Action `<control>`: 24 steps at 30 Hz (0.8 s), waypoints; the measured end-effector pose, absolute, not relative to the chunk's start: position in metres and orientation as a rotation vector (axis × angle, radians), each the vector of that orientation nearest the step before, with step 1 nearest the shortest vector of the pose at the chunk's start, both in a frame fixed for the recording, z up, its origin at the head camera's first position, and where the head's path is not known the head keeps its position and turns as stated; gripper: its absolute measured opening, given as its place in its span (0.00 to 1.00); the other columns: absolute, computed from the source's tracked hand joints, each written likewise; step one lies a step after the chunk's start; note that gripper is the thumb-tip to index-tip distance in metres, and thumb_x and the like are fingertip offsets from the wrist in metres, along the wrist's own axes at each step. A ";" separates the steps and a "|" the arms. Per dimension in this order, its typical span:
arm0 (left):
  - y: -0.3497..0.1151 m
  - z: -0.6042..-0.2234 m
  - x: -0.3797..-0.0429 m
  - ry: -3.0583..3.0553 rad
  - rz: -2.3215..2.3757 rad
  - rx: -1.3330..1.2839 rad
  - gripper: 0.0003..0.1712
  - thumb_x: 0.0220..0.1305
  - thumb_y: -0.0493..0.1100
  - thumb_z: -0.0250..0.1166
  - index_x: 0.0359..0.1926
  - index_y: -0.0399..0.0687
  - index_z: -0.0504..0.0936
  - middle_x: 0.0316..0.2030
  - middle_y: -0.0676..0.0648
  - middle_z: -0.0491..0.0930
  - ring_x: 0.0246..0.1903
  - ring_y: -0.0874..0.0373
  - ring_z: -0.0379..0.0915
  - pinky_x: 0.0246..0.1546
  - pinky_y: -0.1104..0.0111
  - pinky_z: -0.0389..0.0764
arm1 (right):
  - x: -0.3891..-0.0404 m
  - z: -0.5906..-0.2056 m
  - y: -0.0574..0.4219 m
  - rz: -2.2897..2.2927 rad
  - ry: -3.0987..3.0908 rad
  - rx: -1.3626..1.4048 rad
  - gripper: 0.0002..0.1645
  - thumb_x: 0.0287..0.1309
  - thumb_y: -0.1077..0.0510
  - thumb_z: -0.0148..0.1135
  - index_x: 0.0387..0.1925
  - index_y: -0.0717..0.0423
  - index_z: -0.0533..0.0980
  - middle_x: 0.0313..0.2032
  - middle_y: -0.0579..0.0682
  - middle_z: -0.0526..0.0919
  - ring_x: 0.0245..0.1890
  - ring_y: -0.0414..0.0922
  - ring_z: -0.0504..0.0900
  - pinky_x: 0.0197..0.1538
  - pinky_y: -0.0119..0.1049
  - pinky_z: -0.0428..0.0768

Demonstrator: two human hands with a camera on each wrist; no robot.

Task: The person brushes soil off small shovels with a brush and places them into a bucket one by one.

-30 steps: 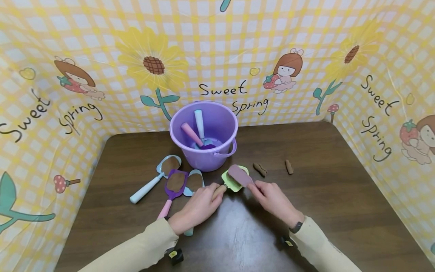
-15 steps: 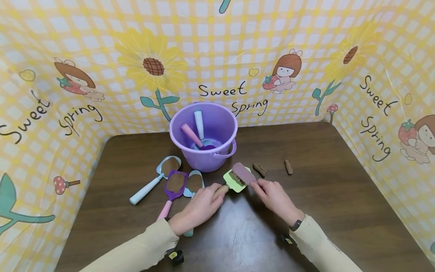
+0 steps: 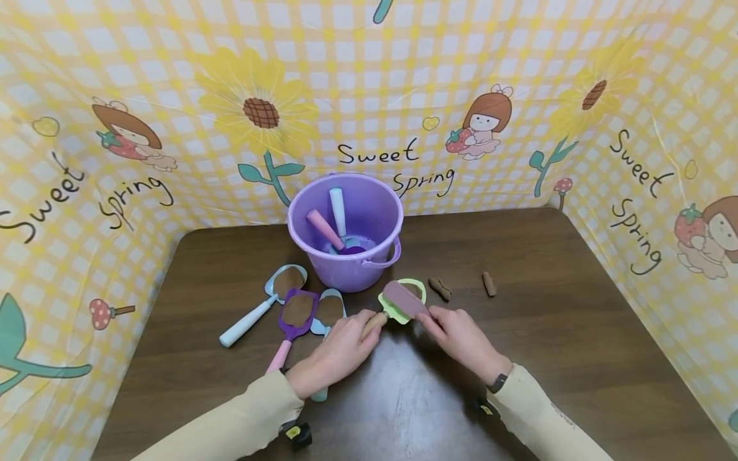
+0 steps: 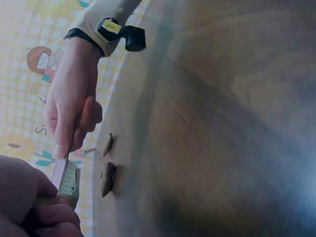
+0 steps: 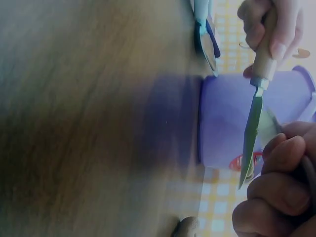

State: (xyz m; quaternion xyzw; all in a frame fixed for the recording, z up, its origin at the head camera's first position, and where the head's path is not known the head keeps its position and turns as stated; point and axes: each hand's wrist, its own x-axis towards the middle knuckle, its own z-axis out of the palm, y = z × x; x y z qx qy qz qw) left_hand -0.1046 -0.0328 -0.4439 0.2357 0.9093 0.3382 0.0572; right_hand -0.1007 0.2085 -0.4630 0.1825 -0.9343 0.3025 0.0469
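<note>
My left hand (image 3: pixel 340 349) grips the wooden handle (image 5: pixel 264 65) of a small light-green shovel (image 3: pixel 396 314), held above the table. Brown clay-like material (image 3: pixel 414 291) shows in its blade, partly covered. In my right hand (image 3: pixel 466 342) is a mauve brush (image 3: pixel 403 298) with its flat back upward, lying over the shovel's blade. The brush's bristles are hidden in the head view. From the right wrist view, the shovel's blade (image 5: pixel 252 128) appears edge-on, beside my right fingers (image 5: pixel 276 185).
A purple bucket (image 3: pixel 352 272) stands behind the hands, with a white-handled and a pink-handled tool inside. To the left lie a blue scoop (image 3: pixel 248 325), a purple shovel (image 3: pixel 295 328) and another blue scoop (image 3: pixel 319 326), all containing brown material. Two brown pieces (image 3: pixel 441 289) lie right.
The brush shifted right across the green shovel, showing its bristles, then came back left over the blade. My right hand moved slightly with it; my left hand stayed nearly still.
</note>
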 end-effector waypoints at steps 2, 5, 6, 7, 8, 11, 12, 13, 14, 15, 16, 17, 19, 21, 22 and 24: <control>-0.033 -0.442 -0.105 2.766 1.024 0.720 0.17 0.67 0.46 0.54 0.52 0.43 0.76 0.39 0.51 0.79 0.36 0.62 0.75 0.37 0.66 0.77 | -0.102 -0.463 0.210 0.933 -2.829 0.519 0.19 0.64 0.47 0.55 0.19 0.46 0.67 0.14 0.36 0.59 0.12 0.31 0.59 0.16 0.26 0.60; -0.034 -0.440 -0.105 2.781 1.012 0.745 0.17 0.68 0.46 0.54 0.52 0.43 0.76 0.39 0.51 0.79 0.37 0.61 0.76 0.38 0.65 0.77 | -0.103 -0.463 0.211 0.956 -2.810 0.480 0.21 0.65 0.46 0.53 0.17 0.46 0.65 0.13 0.36 0.58 0.12 0.32 0.59 0.15 0.27 0.60; -0.034 -0.439 -0.105 2.779 1.015 0.752 0.16 0.68 0.46 0.54 0.52 0.44 0.76 0.39 0.51 0.79 0.37 0.61 0.76 0.39 0.65 0.77 | -0.104 -0.464 0.212 0.957 -2.809 0.468 0.21 0.65 0.46 0.53 0.17 0.46 0.65 0.13 0.36 0.58 0.12 0.32 0.59 0.16 0.27 0.60; -0.034 -0.439 -0.105 2.777 1.015 0.758 0.16 0.68 0.46 0.53 0.52 0.44 0.76 0.40 0.51 0.79 0.38 0.61 0.76 0.39 0.65 0.77 | -0.104 -0.464 0.213 0.959 -2.810 0.455 0.22 0.66 0.46 0.52 0.17 0.47 0.64 0.13 0.36 0.57 0.12 0.32 0.59 0.16 0.27 0.60; -0.034 -0.439 -0.105 2.773 1.020 0.762 0.16 0.68 0.46 0.53 0.52 0.44 0.76 0.40 0.51 0.79 0.38 0.61 0.76 0.39 0.65 0.77 | -0.104 -0.464 0.213 0.961 -2.812 0.443 0.22 0.66 0.46 0.52 0.17 0.47 0.64 0.13 0.37 0.57 0.12 0.33 0.59 0.16 0.27 0.60; -0.034 -0.440 -0.105 2.766 1.037 0.756 0.16 0.68 0.46 0.53 0.52 0.45 0.77 0.41 0.51 0.79 0.38 0.61 0.76 0.40 0.65 0.77 | -0.105 -0.466 0.216 0.943 -2.815 0.408 0.23 0.66 0.46 0.51 0.16 0.48 0.63 0.14 0.37 0.56 0.12 0.34 0.58 0.16 0.28 0.60; -0.034 -0.441 -0.105 2.767 1.039 0.753 0.16 0.69 0.46 0.53 0.51 0.45 0.77 0.41 0.52 0.79 0.38 0.61 0.76 0.40 0.65 0.77 | -0.106 -0.466 0.216 0.940 -2.816 0.394 0.23 0.66 0.46 0.51 0.16 0.48 0.63 0.13 0.37 0.56 0.12 0.34 0.58 0.16 0.28 0.60; -0.034 -0.441 -0.105 2.770 1.039 0.749 0.16 0.68 0.46 0.53 0.51 0.45 0.77 0.40 0.52 0.80 0.38 0.61 0.76 0.40 0.65 0.77 | -0.106 -0.467 0.217 0.936 -2.820 0.377 0.23 0.66 0.46 0.51 0.16 0.48 0.63 0.13 0.38 0.57 0.13 0.35 0.59 0.17 0.28 0.60; -0.034 -0.442 -0.105 2.775 1.037 0.750 0.16 0.69 0.46 0.53 0.51 0.45 0.77 0.40 0.51 0.80 0.37 0.61 0.77 0.39 0.65 0.77 | -0.107 -0.467 0.217 0.931 -2.823 0.358 0.23 0.66 0.47 0.51 0.16 0.48 0.64 0.13 0.38 0.57 0.13 0.35 0.59 0.17 0.29 0.60; -0.034 -0.443 -0.105 2.779 1.029 0.744 0.15 0.69 0.46 0.53 0.50 0.45 0.77 0.39 0.51 0.79 0.37 0.61 0.76 0.39 0.65 0.77 | -0.107 -0.468 0.218 0.930 -2.832 0.335 0.23 0.66 0.47 0.51 0.16 0.48 0.64 0.13 0.38 0.58 0.13 0.36 0.59 0.18 0.29 0.60; -0.034 -0.443 -0.105 2.783 1.019 0.743 0.15 0.69 0.46 0.53 0.50 0.45 0.77 0.38 0.52 0.79 0.36 0.61 0.76 0.38 0.65 0.77 | -0.108 -0.468 0.219 0.934 -2.841 0.313 0.23 0.66 0.47 0.52 0.16 0.48 0.65 0.13 0.39 0.58 0.13 0.36 0.60 0.18 0.29 0.61; -0.034 -0.444 -0.104 2.787 1.011 0.741 0.15 0.69 0.46 0.53 0.50 0.45 0.77 0.38 0.52 0.79 0.36 0.61 0.76 0.37 0.66 0.77 | -0.108 -0.468 0.219 0.940 -2.849 0.290 0.22 0.66 0.47 0.52 0.17 0.48 0.65 0.13 0.39 0.59 0.13 0.37 0.61 0.18 0.30 0.61; -0.034 -0.446 -0.104 2.793 0.992 0.745 0.14 0.68 0.46 0.53 0.49 0.45 0.77 0.38 0.52 0.79 0.35 0.61 0.76 0.37 0.66 0.77 | -0.107 -0.468 0.220 0.955 -2.857 0.261 0.22 0.66 0.46 0.51 0.17 0.49 0.66 0.13 0.39 0.60 0.13 0.37 0.61 0.18 0.30 0.61; -0.034 -0.447 -0.103 2.797 0.976 0.751 0.13 0.68 0.45 0.53 0.49 0.46 0.76 0.38 0.52 0.78 0.35 0.61 0.75 0.36 0.66 0.77 | -0.107 -0.468 0.220 0.971 -2.854 0.268 0.22 0.66 0.46 0.51 0.18 0.49 0.66 0.14 0.39 0.60 0.13 0.37 0.61 0.18 0.30 0.62; -0.034 -0.448 -0.103 2.800 0.972 0.757 0.13 0.68 0.44 0.53 0.49 0.46 0.76 0.38 0.51 0.78 0.35 0.61 0.75 0.36 0.66 0.77 | -0.106 -0.469 0.220 0.975 -2.845 0.285 0.22 0.67 0.46 0.51 0.18 0.48 0.65 0.14 0.39 0.60 0.13 0.36 0.61 0.18 0.29 0.62; -0.033 -0.449 -0.103 2.801 0.968 0.769 0.13 0.68 0.44 0.54 0.49 0.47 0.76 0.38 0.51 0.78 0.35 0.60 0.75 0.35 0.66 0.77 | -0.104 -0.469 0.219 0.988 -2.834 0.334 0.21 0.66 0.46 0.51 0.18 0.48 0.65 0.13 0.39 0.60 0.13 0.35 0.61 0.17 0.29 0.62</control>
